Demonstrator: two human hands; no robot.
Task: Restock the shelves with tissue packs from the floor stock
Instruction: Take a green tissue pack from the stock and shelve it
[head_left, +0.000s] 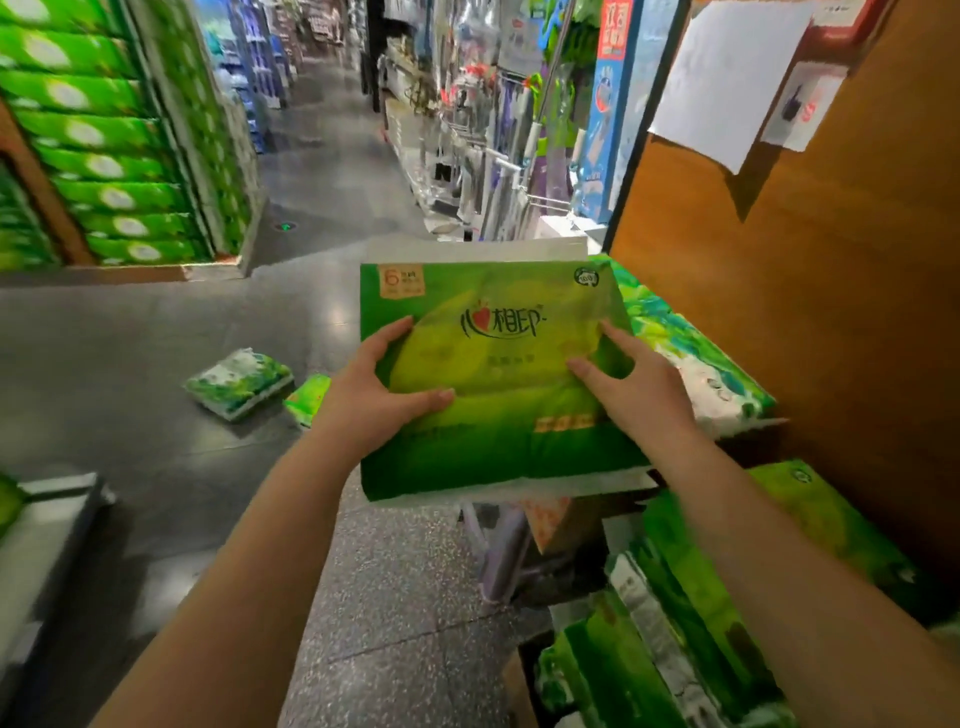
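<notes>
Supermarket aisle: left hand (374, 395) and right hand (631, 387) grasp a green tissue pack (493, 384) at frame centre, above stacked packs (696, 353); two loose packs (239, 382) lie on the floor, so work remains.

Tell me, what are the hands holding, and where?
Both hold one green tissue pack: left hand on its left edge, right hand on its right side.

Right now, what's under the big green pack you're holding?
Under the green tissue pack, held by the left hand and right hand, speckled floor and stacked packs show. Whatever lies directly beneath is covered.
</notes>
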